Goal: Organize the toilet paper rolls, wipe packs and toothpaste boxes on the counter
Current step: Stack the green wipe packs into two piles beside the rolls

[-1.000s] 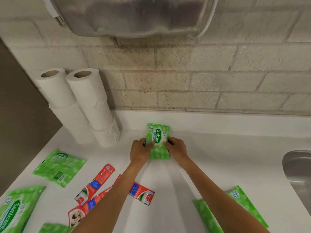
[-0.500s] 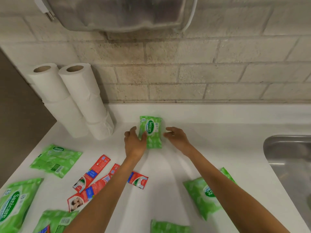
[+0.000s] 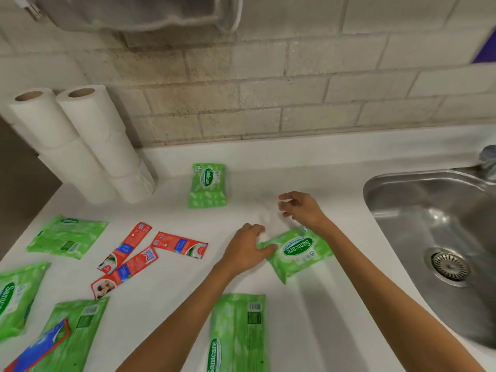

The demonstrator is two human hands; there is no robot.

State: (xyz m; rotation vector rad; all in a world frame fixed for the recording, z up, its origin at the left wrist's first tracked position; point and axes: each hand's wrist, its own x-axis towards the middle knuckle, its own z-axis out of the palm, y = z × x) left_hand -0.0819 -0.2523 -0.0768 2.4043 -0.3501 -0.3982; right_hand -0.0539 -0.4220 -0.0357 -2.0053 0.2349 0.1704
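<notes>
A green Sanicare wipe pack (image 3: 208,185) lies flat near the back wall, with no hand on it. My left hand (image 3: 247,248) rests on the white counter (image 3: 166,296), its thumb touching the left edge of a second wipe pack (image 3: 298,251). Just above that pack's far end hovers my right hand (image 3: 300,208), fingers loosely spread and holding nothing. Two stacks of white toilet paper rolls (image 3: 77,146) stand at the back left. Three red toothpaste boxes (image 3: 126,245) (image 3: 178,244) (image 3: 126,269) lie scattered left of centre.
More wipe packs lie at the left (image 3: 67,236) (image 3: 16,296), front left (image 3: 69,334) and front centre (image 3: 237,331). A blue and red box (image 3: 40,347) rests on the front-left pack. A steel sink (image 3: 429,237) is at the right, a dispenser (image 3: 134,12) overhead.
Both hands let go of the pack by the wall and drew back toward me and right. The left hand now touches another pack near the sink. The view has tilted down.
</notes>
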